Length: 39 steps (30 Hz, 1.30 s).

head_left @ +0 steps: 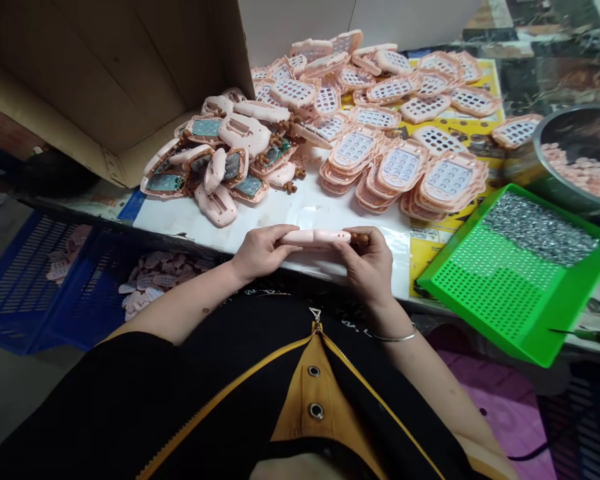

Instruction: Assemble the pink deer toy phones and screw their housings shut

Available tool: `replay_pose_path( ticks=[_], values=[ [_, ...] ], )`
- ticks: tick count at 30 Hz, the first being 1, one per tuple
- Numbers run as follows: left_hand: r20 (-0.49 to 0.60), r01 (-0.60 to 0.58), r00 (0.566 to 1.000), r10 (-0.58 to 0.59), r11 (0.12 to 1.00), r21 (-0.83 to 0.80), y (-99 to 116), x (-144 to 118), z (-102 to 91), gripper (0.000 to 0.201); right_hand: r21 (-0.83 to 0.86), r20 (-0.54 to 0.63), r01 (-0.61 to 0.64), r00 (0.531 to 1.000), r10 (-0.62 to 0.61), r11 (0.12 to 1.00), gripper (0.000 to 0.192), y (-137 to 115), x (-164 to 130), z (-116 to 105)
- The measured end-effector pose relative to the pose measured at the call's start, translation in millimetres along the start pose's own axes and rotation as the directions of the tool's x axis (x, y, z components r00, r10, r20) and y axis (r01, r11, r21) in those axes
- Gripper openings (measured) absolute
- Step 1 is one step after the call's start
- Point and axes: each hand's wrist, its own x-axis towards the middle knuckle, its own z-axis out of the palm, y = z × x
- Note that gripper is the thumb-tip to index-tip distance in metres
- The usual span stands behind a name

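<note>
Between my two hands, edge-on and level, is a pink plastic toy phone casing [317,237] with a brown knobbed piece at its right end. The fingers and thumb of my left hand [264,251] pinch its left end. My right hand [367,263] grips the right end, thumb on the near edge, fingers around the brown piece. Just beyond lies a heap of pink casing halves [220,203], some showing green circuit boards and grey screens. To its right stand stacks of pink casing fronts with white keypads [401,165].
A green perforated tray [485,283] of small screws sits at the right, near a metal bowl [543,150] of small pink parts. A cardboard box [190,60] stands at the back left. Blue crates [73,293] with pink parts are below the table's left edge.
</note>
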Motion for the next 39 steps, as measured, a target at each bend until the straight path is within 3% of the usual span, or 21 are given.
replay_pose_path(
  ticks=[3, 5, 6, 8, 10, 11, 13, 15, 17, 22, 24, 26, 30, 34, 39],
  values=[
    [0.174, 0.001, 0.985, -0.021, 0.993, 0.119, 12.4, 11.1, -9.3, 0.036, -0.020, 0.073, 0.030, 0.997, -0.028, 0.999, 0.042, -4.0, 2.4, 3.5],
    [0.262, 0.015, 0.964, -0.052, 0.990, 0.143, 21.8, 21.6, -12.5, 0.038, -0.058, 0.117, 0.116, 0.987, -0.108, 0.992, 0.039, -11.0, 7.0, 7.6],
    [0.263, 0.058, 0.962, -0.074, 0.996, 0.069, 25.7, 26.5, -12.1, 0.036, -0.072, 0.091, 0.180, 0.981, -0.174, 0.981, 0.038, -15.6, 10.2, 9.5],
    [0.248, 0.210, 0.958, -0.143, 0.940, -0.270, 31.1, 33.5, -7.6, 0.036, -0.100, -0.066, 0.312, 0.945, -0.319, 0.945, 0.039, -26.0, 16.5, 11.5],
    [0.252, 0.338, 0.941, -0.226, 0.669, -0.662, 32.5, 35.9, -1.0, 0.041, -0.158, -0.159, 0.377, 0.902, -0.401, 0.912, 0.043, -36.5, 19.6, 11.7],
    [0.253, 0.354, 0.932, -0.260, 0.507, -0.786, 32.1, 35.6, 1.9, 0.041, -0.208, -0.096, 0.380, 0.909, -0.405, 0.901, 0.044, -41.2, 19.0, 12.0],
    [0.266, 0.364, 0.909, -0.321, 0.300, -0.882, 30.2, 33.4, 6.1, 0.038, -0.362, 0.188, 0.360, 0.932, -0.311, 0.860, 0.046, -49.2, 13.9, 14.7],
    [0.308, 0.401, 0.882, -0.356, 0.226, -0.888, 28.1, 30.4, 8.3, 0.035, -0.533, 0.406, 0.351, 0.905, -0.132, 0.769, 0.049, -55.7, 6.6, 20.1],
    [0.350, 0.435, 0.872, -0.341, 0.218, -0.874, 26.3, 28.2, 9.3, 0.038, -0.645, 0.468, 0.357, 0.883, -0.019, 0.676, 0.050, -61.4, 0.6, 25.2],
    [0.363, 0.408, 0.908, -0.210, 0.235, -0.882, 20.5, 29.7, 8.9, 0.053, -0.702, 0.578, 0.470, 0.815, 0.044, 0.535, 0.056, -71.5, -4.9, 23.2],
    [0.338, 0.381, 0.919, -0.202, 0.240, -0.893, 19.3, 32.0, 10.1, 0.051, -0.733, 0.575, 0.490, 0.817, 0.047, 0.472, 0.060, -71.8, -5.8, 17.8],
    [0.337, 0.384, 0.918, -0.207, 0.258, -0.887, 20.7, 34.2, 13.4, 0.050, -0.773, 0.529, 0.483, 0.849, -0.004, 0.411, 0.064, -69.6, -6.7, 11.5],
    [0.475, 0.517, 0.856, -0.204, 0.309, -0.798, 31.3, 39.3, 24.8, 0.054, -0.838, 0.410, 0.438, 0.899, -0.153, 0.326, 0.069, -63.5, -8.1, -1.9],
    [0.574, 0.589, 0.807, -0.136, 0.238, -0.772, 45.7, 49.1, 39.5, 0.051, -0.853, 0.360, 0.409, 0.911, -0.203, 0.325, 0.059, -64.6, -11.1, -26.4],
    [0.720, 0.729, 0.684, -0.118, 0.150, -0.668, 64.2, 66.2, 66.2, 0.040, -0.879, 0.223, 0.308, 0.940, -0.258, 0.363, 0.049, -78.4, -23.5, -98.4]
  ],
)
